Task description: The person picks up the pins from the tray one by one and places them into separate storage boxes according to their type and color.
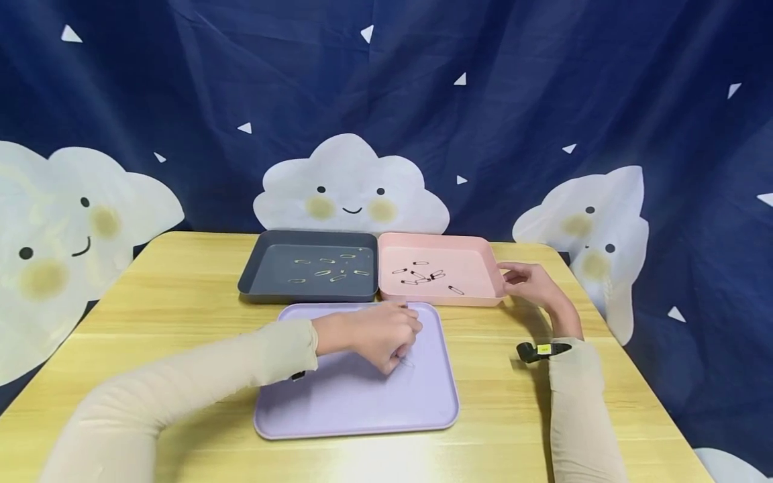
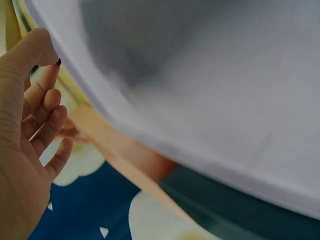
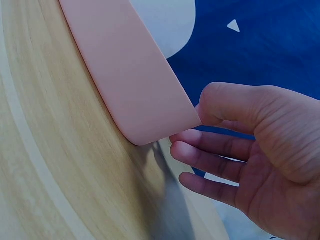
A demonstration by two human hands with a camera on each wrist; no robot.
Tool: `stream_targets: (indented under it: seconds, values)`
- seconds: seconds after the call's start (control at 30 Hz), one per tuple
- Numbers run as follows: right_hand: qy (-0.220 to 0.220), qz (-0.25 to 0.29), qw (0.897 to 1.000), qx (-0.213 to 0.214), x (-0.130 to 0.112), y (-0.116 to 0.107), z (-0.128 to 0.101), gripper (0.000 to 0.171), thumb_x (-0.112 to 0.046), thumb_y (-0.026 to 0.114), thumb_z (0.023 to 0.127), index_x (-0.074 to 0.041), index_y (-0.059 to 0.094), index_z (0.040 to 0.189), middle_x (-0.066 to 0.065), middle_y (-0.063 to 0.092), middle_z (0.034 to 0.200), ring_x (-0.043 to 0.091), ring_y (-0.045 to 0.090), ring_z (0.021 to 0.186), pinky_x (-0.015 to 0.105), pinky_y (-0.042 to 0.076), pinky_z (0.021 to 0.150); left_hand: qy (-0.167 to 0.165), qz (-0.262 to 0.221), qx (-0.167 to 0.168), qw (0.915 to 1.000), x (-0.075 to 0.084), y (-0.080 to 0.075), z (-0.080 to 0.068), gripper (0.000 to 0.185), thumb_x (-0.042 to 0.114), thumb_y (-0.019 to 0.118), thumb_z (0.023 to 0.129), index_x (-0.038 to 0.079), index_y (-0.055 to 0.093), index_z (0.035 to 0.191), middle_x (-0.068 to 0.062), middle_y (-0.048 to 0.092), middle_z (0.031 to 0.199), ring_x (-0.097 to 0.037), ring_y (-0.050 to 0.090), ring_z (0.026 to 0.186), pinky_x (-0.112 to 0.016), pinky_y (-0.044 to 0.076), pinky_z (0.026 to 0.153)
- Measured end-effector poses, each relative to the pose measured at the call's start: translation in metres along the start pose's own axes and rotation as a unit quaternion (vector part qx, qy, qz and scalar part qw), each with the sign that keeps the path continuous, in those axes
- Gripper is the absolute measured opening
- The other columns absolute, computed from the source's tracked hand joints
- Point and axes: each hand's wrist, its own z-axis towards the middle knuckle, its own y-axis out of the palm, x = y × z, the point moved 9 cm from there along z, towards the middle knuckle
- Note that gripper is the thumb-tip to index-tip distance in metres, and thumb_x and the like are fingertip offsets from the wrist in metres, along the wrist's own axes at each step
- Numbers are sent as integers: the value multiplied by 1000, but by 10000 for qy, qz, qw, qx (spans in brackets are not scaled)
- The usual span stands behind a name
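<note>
Over the lilac tray (image 1: 362, 416), my left hand (image 1: 386, 335) pinches a small safety pin between thumb and index finger. Its black tip (image 2: 59, 62) shows in the left wrist view; the fingers hide most of it. My right hand (image 1: 531, 285) holds the near right corner of the pink tray (image 1: 477, 258), thumb and fingertips at its rim (image 3: 165, 90) in the right wrist view. Several black safety pins (image 1: 455, 290) lie in the pink tray. Several gold-coloured pins (image 1: 338, 277) lie spread in the dark grey tray (image 1: 266, 275).
The dark grey and pink trays stand side by side at the back of the wooden table (image 1: 181, 295), with the lilac tray in front of them. A blue curtain (image 1: 410, 67) with clouds hangs behind the table.
</note>
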Motion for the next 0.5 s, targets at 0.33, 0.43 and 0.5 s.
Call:
stream_targets:
  seconds: [0.33, 0.43, 0.5]
  values:
    - [23, 263, 9996, -42, 4, 0, 2, 55, -1, 73, 88, 7, 56, 140, 33, 69, 113, 19, 67, 93, 15, 51, 74, -487, 298, 538, 9969, -54, -33, 33, 4, 22, 73, 69, 22, 70, 68, 8, 64, 87, -15, 59, 94, -36, 46, 89]
    - [36, 311, 9995, -32, 7, 0, 4, 55, -1, 73, 88, 7, 56, 140, 34, 68, 113, 19, 67, 93, 15, 51, 74, -546, 389, 728, 9951, -67, -41, 44, 3, 21, 73, 69, 21, 71, 68, 7, 64, 88, -17, 59, 92, -36, 45, 86]
    - [12, 376, 9993, -14, 6, -1, 3, 56, -3, 75, 87, 6, 57, 139, 33, 69, 113, 17, 67, 92, 15, 51, 74, -633, 452, 747, 9942, -74, -44, 53, 2, 21, 73, 70, 20, 72, 69, 6, 64, 88, -18, 59, 94, -37, 45, 87]
